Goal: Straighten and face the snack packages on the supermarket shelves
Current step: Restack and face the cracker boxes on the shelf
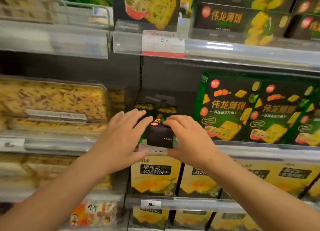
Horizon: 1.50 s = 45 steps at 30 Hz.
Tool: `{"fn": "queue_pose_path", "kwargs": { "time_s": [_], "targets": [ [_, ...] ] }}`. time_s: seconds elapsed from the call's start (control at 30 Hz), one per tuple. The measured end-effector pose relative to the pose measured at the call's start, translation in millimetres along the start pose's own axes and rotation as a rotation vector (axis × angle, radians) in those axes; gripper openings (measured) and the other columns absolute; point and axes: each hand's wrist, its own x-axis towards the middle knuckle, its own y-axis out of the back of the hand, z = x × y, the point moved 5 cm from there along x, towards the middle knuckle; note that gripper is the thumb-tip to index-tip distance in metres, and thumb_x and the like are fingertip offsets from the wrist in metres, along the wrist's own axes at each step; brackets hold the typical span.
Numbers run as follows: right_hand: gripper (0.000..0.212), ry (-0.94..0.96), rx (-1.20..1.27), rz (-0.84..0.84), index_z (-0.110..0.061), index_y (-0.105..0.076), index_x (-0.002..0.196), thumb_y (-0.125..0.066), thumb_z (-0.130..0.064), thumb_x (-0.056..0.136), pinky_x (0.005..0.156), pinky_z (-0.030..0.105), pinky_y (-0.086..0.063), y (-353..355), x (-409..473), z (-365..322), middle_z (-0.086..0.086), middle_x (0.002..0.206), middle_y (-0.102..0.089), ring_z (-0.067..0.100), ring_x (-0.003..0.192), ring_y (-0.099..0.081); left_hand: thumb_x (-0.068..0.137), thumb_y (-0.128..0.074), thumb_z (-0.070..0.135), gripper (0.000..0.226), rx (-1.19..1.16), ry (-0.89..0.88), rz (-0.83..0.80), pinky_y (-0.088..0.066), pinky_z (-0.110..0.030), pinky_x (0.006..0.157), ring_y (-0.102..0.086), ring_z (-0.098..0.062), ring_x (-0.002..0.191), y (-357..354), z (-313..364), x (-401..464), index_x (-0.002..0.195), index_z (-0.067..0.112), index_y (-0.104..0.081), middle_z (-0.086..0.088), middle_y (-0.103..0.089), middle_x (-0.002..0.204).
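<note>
A black and green cracker box (pixel 158 132) lies end-on at the front of the middle shelf (pixel 259 151), its narrow face toward me. My left hand (pixel 121 137) holds its left side, fingers over the top and thumb low at the front. On the box's right side, my right hand (pixel 188 139) grips it the same way. More boxes of the same kind sit behind it in the dim gap. To the right, two matching green cracker boxes (pixel 228 108) stand upright, faces forward.
Clear tubs of yellow pastry (pixel 52 99) fill the left bay. Above, black cracker boxes (pixel 239 21) and a price tag (pixel 162 42) line the upper shelf. Below stand yellow durian biscuit boxes (pixel 155 175).
</note>
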Motion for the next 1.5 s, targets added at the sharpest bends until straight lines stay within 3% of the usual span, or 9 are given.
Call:
{"fn": "queue_pose_path", "kwargs": {
  "time_s": [0.23, 0.47, 0.57, 0.73, 1.03, 1.2, 1.3, 1.4, 1.5],
  "targets": [
    [0.074, 0.098, 0.070, 0.222, -0.009, -0.059, 0.126, -0.086, -0.029, 0.060, 0.096, 0.039, -0.048, 32, -13, 2, 0.006, 0.123, -0.061, 0.027, 0.113, -0.053, 0.069, -0.081, 0.028, 0.078, -0.089, 0.011, 0.188, -0.041, -0.045, 0.106, -0.050, -0.026, 0.127, 23, 40, 8, 0.138, 0.010, -0.048, -0.006, -0.054, 0.136],
    [0.106, 0.014, 0.294, 0.175, -0.037, -0.016, 0.145, -0.086, -0.035, 0.065, 0.105, 0.022, -0.022, 61, 1, 27, -0.021, 0.142, -0.026, -0.006, 0.132, -0.020, 0.067, -0.073, 0.042, 0.064, -0.610, 0.171, 0.336, -0.042, -0.006, 0.091, -0.054, 0.004, 0.111, 64, 16, 0, 0.128, 0.038, -0.052, 0.023, -0.058, 0.121],
    [0.098, -0.007, 0.318, 0.125, -0.036, -0.019, 0.147, -0.082, -0.040, 0.071, 0.109, 0.021, -0.021, 73, 14, 37, -0.024, 0.141, -0.030, -0.017, 0.125, -0.013, 0.056, -0.080, 0.046, 0.059, -0.983, 0.303, 0.351, -0.053, -0.017, 0.083, -0.066, -0.004, 0.101, 86, -16, 0, 0.110, 0.056, -0.058, 0.020, -0.068, 0.109],
    [0.066, 0.052, 0.383, 0.103, -0.048, -0.034, 0.135, -0.062, -0.059, 0.076, 0.089, 0.006, -0.035, 98, 29, 24, -0.036, 0.120, -0.041, -0.020, 0.110, -0.039, 0.057, -0.083, 0.032, 0.048, -1.308, 0.245, 0.345, -0.052, -0.016, 0.077, -0.069, -0.007, 0.094, 121, -53, 9, 0.104, 0.037, -0.072, 0.005, -0.075, 0.104],
    [0.069, -0.034, 0.404, 0.140, -0.047, -0.046, 0.131, -0.060, -0.068, 0.067, 0.083, 0.017, -0.049, 147, 31, 5, -0.035, 0.111, -0.055, -0.010, 0.105, -0.054, 0.066, -0.082, 0.033, 0.048, -1.434, 0.042, 0.194, -0.053, -0.023, 0.082, -0.067, -0.020, 0.109, 145, -66, 30, 0.113, 0.029, -0.071, -0.003, -0.071, 0.116],
    [0.054, -0.006, 0.350, 0.231, -0.049, -0.050, 0.128, -0.063, -0.059, 0.077, 0.079, 0.027, -0.054, 219, 17, 10, -0.025, 0.111, -0.064, -0.001, 0.103, -0.062, 0.072, -0.067, 0.071, 0.064, -1.462, -0.150, 0.287, -0.053, -0.034, 0.093, -0.058, -0.020, 0.122, 174, -79, 60, 0.120, 0.029, -0.068, -0.003, -0.065, 0.127],
    [0.056, -0.035, 0.244, 0.314, -0.049, -0.052, 0.125, -0.064, -0.060, 0.071, 0.082, 0.039, -0.055, 279, 22, 27, -0.014, 0.108, -0.069, 0.009, 0.095, -0.067, 0.091, -0.046, 0.056, 0.042, -0.924, -0.152, 0.569, -0.050, -0.018, 0.087, -0.062, -0.004, 0.105, 186, -71, 92, 0.110, 0.027, -0.071, 0.013, -0.070, 0.106],
    [0.049, -0.063, 0.053, 0.373, -0.042, -0.051, 0.127, -0.066, -0.040, 0.080, 0.076, 0.034, -0.054, 324, 43, 54, -0.006, 0.100, -0.070, 0.016, 0.084, -0.067, 0.090, -0.048, 0.039, 0.037, -0.009, -0.374, 0.577, -0.053, -0.036, 0.084, -0.064, -0.023, 0.094, 169, -32, 121, 0.107, 0.013, -0.069, -0.002, -0.068, 0.098],
    [0.053, -0.108, -0.113, 0.361, -0.036, -0.047, 0.132, -0.068, -0.017, 0.087, 0.064, 0.032, -0.051, 352, 74, 87, -0.003, 0.090, -0.068, 0.017, 0.071, -0.064, 0.088, -0.050, 0.036, 0.036, 0.128, -0.372, 0.538, -0.052, -0.039, 0.075, -0.062, -0.029, 0.082, 157, -24, 140, 0.103, 0.013, -0.072, -0.008, -0.064, 0.093]
  ]
}}
